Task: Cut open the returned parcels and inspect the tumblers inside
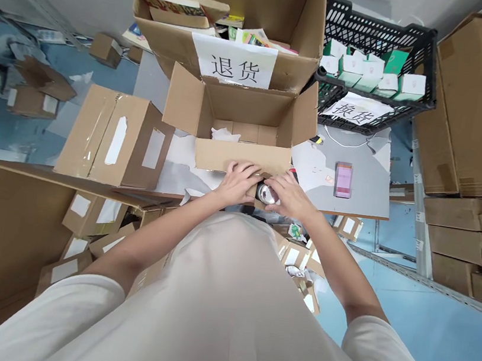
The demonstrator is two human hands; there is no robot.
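Observation:
My right hand [287, 193] is curled round a shiny silver, round-ended object with a dark rim [267, 194], perhaps a tape roll or dispenser; its exact kind is unclear. My left hand [238, 184] rests just left of it, fingers spread against the lower edge of the front flap of an open cardboard box [242, 158]. Inside that box lies a crumpled white paper [225, 135]. Both side flaps of the box stand out to the sides. Something red and black shows behind my right fingers, mostly hidden.
Behind stands a larger carton [167, 35] with books and a paper sign [235, 61]. A black crate [381, 30] holds several white-green boxes. On the grey table [312, 187] lies a phone [343, 180]. A taped carton [108, 135] sits left; parcels [297, 254] lie below.

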